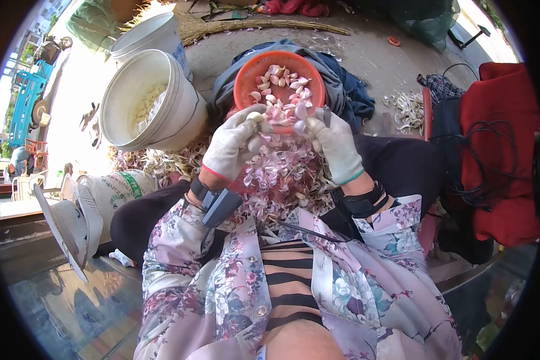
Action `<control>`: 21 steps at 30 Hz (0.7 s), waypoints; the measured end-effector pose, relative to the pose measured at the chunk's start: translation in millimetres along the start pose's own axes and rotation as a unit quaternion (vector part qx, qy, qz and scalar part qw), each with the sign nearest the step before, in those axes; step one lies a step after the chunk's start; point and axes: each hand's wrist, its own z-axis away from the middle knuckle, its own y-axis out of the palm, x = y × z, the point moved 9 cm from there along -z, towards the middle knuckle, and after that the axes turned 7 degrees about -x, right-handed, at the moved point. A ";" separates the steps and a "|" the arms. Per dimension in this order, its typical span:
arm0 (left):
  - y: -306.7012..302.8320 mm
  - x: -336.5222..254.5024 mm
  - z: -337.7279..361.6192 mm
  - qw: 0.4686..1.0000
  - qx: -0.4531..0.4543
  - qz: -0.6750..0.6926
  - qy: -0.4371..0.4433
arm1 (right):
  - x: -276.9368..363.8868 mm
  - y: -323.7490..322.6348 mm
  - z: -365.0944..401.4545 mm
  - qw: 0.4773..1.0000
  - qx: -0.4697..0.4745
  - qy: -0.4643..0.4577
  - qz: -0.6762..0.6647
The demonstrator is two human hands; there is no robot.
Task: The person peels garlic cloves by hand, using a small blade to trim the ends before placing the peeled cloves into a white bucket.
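Observation:
My left hand point(229, 146), in a white knitted glove, pinches a pale peeled garlic clove point(255, 117) over the near rim of an orange bowl point(243, 84). Opposite it, my gloved right hand point(337, 147) has its fingers closed. A narrow dark grey tool point(326, 116) sticks up from them; its kind is hidden. Purplish garlic skin point(300, 111) shows at those fingertips, close to the left hand. Unpeeled pinkish garlic cloves point(276, 75) lie in the bowl. Below both hands, loose garlic skins point(276, 174) pile up in my lap.
A white bucket point(183, 111) with pale cloves inside stands at left, another bucket point(144, 37) behind it. A straw broom point(264, 25) lies at the back. A white sack point(117, 192) is at left. Red cloth point(498, 156) with black cables sits at right.

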 end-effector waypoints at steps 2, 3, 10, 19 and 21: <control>-39.6 -37.8 -0.1 0.995 -0.082 0.010 0.046 | -5.3 13.8 3.0 0.996 0.046 -0.040 0.072; -59.6 -56.2 0.7 0.990 -0.122 0.020 0.068 | -9.9 20.7 4.0 0.989 0.069 -0.082 0.102; -242.7 -119.8 11.5 0.918 -0.350 0.163 0.094 | 6.2 73.5 43.1 0.877 0.198 -0.258 0.353; -63.3 27.8 10.7 0.943 -0.097 0.302 -0.104 | 32.7 70.4 43.5 0.920 0.096 -0.254 0.283; -40.8 53.7 7.8 0.951 -0.080 0.268 -0.128 | 34.2 70.5 45.4 0.924 0.075 -0.267 0.264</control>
